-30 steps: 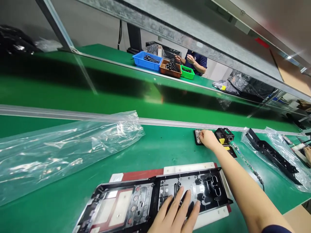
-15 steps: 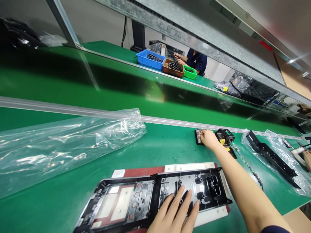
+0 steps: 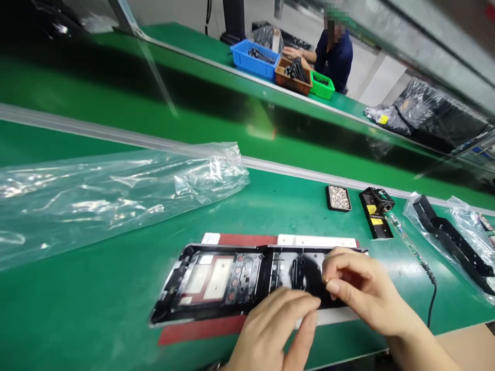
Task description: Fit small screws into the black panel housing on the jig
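Your right hand (image 3: 361, 291) hovers over the right end of the black plastic frame (image 3: 232, 281), thumb and forefinger pinched narrow on something too small to make out, possibly a screw. Your left hand (image 3: 276, 327) rests just beside it, toward you, fingers loosely stretched and touching the frame's near edge, holding nothing. The frame lies flat on a red and white fixture plate (image 3: 247, 239) on the green surface (image 3: 96, 309), stretching away to the left of both hands.

Beyond your right hand, well apart from it, sits a small black tray of screws (image 3: 339, 198), and just to its right an electric screwdriver (image 3: 377, 216) with its cable trailing toward you. Farther right lies a bagged black part (image 3: 448, 239). Left of your hands a large clear plastic bag (image 3: 112, 193) lies crumpled. Far beyond, another person (image 3: 334, 51) works at blue, brown and green bins (image 3: 253, 61).
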`<move>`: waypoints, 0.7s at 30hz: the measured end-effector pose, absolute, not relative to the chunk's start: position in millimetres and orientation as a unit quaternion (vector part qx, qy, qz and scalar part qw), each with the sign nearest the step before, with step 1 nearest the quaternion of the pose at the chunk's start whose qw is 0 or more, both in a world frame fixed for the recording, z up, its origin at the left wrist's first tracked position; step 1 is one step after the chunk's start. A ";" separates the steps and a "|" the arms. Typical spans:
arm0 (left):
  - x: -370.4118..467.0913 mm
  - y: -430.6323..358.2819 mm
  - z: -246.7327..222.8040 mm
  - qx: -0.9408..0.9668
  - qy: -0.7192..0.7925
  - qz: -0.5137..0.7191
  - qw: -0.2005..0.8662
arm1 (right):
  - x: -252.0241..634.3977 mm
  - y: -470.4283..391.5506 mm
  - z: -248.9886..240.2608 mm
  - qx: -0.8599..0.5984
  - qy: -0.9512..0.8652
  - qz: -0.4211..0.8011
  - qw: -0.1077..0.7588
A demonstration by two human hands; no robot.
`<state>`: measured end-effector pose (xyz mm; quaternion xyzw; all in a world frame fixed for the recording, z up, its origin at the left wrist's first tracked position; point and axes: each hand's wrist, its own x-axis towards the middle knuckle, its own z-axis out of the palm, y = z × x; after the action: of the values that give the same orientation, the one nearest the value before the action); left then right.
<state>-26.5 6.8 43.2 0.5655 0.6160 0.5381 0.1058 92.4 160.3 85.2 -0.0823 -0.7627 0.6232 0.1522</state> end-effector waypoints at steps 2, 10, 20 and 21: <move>-26.4 6.5 46.4 0.517 0.593 0.569 0.239 | 99.7 145.5 83.2 -0.075 -0.778 0.602 0.165; -27.2 7.0 49.7 0.392 0.547 0.597 0.437 | 109.0 125.8 77.8 -0.068 -0.851 0.478 0.209; -30.6 12.0 50.8 0.327 0.514 0.596 0.523 | 115.5 121.6 81.9 -0.004 -0.904 0.360 0.230; -30.7 11.9 51.0 0.316 0.511 0.595 0.534 | 115.8 121.8 81.5 0.000 -0.902 0.363 0.233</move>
<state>-30.7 11.9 51.0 0.3165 0.5109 0.5950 0.5336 115.8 121.8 81.5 -0.0001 -0.9023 0.3629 0.2326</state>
